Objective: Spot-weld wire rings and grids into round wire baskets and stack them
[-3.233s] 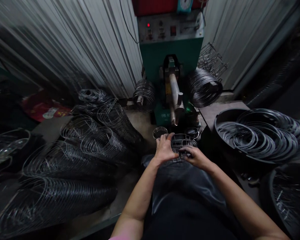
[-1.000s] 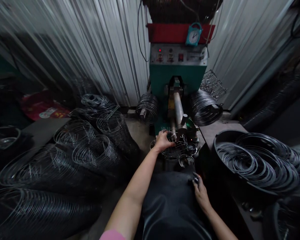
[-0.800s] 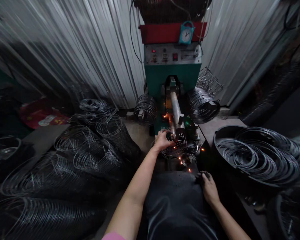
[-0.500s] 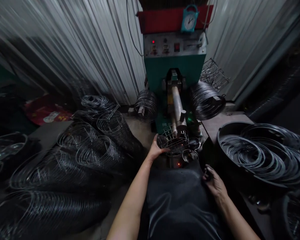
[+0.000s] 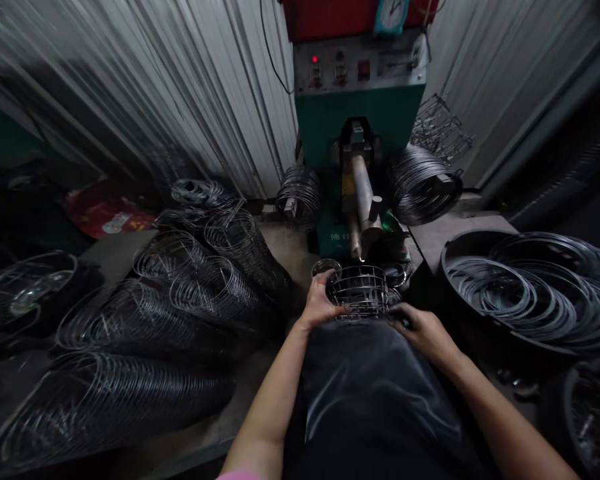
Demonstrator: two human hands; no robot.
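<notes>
A small round wire basket is held close in front of a dark apron, just below the machine's welding arm. My left hand grips the basket's left side, thumb toward the front. At the basket's lower right is my right hand, its fingers curled around something dark that I cannot make out. Whether those fingertips touch the wire is unclear. Small round cups or rings, one a metal ring, sit behind the basket, partly hidden by it.
The green machine stands ahead with a lit red lamp. Wire coils flank it, including a right-hand coil. Stacked wire rings fill the left side. A black tub of loose rings stands at right, and a blue dial hangs above.
The basket has come away from under the welding arm toward the apron, carried by my left hand. My right hand has moved up and left to the basket's side. The view has tilted down.
</notes>
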